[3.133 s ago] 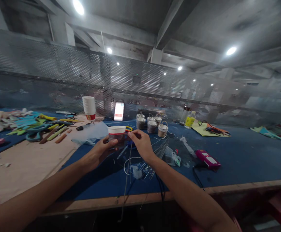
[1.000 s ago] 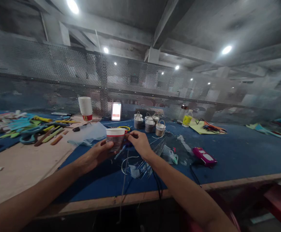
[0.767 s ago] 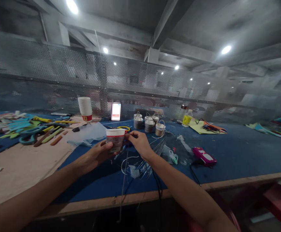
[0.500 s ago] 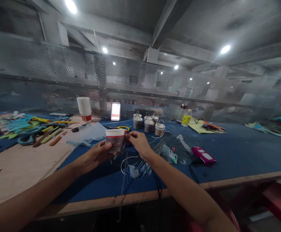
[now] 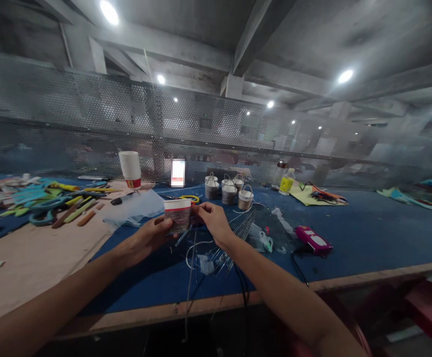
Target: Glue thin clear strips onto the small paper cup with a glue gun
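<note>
In my left hand (image 5: 152, 237) is a paper cup (image 5: 177, 219), its white rim and red band showing above a wrapping of grey-brown cord. The thumb presses the cup's near side, and the other fingers go behind and under it. My right hand (image 5: 213, 220) is pinched closed at the cup's right side; what the fingertips hold is too small to make out. Beyond the hands, several small cord-wrapped cups with handles (image 5: 229, 192) stand together. Below my right hand lie thin wires (image 5: 234, 243) and a loop of white cord (image 5: 190, 250) on the blue table.
A stack of paper cups (image 5: 129, 166) and a lit phone (image 5: 178, 172) stand by the mesh screen. Scissors (image 5: 44, 210) and clay-coloured sticks lie left. To the right are a magenta device (image 5: 312, 240) with a cable and a yellow-labelled bottle (image 5: 286, 182).
The cup has turned and tilted slightly in my left hand. My right hand stays pinched at its side, almost unmoved.
</note>
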{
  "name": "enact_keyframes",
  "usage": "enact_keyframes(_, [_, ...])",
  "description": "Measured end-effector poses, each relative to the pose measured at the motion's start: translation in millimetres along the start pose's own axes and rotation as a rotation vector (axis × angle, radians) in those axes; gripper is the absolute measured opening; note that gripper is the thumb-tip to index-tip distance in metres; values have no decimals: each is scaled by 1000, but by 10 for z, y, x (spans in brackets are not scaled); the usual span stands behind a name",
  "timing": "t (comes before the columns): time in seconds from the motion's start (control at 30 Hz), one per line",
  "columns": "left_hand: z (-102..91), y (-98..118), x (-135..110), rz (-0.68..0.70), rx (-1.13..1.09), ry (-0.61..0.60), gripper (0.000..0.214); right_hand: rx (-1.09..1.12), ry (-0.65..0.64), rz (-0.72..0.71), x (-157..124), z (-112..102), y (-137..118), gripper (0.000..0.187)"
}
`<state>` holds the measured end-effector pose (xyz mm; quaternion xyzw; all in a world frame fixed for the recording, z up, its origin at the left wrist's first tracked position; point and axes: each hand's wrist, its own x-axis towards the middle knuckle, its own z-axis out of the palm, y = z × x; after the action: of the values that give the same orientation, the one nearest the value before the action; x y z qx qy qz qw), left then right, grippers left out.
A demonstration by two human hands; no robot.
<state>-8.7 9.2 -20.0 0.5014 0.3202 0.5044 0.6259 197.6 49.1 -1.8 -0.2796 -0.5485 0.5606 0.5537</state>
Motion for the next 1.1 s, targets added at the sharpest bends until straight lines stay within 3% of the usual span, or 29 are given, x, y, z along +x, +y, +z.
enact_keyframes(0.2, [-67,-30,41,-7,16,40,45,-70,21,-30,6,-13,7,28])
enact_keyframes(0.47, [-1,23,-15,-8,15,-15,44,-81,30,7,-15,7,-35,27])
enact_keyframes(0.7, [96,88,-59,-29,8,38,46,-70,53,47,10,13,-20,27])
enact_keyframes(0.87, [155,138,-89,-58,10,100,36,-75,80,12,19,-3,20,28])
enact_keyframes(1.1, [158,142,-91,-68,18,87,34,-57,76,-8,29,-9,44,27])
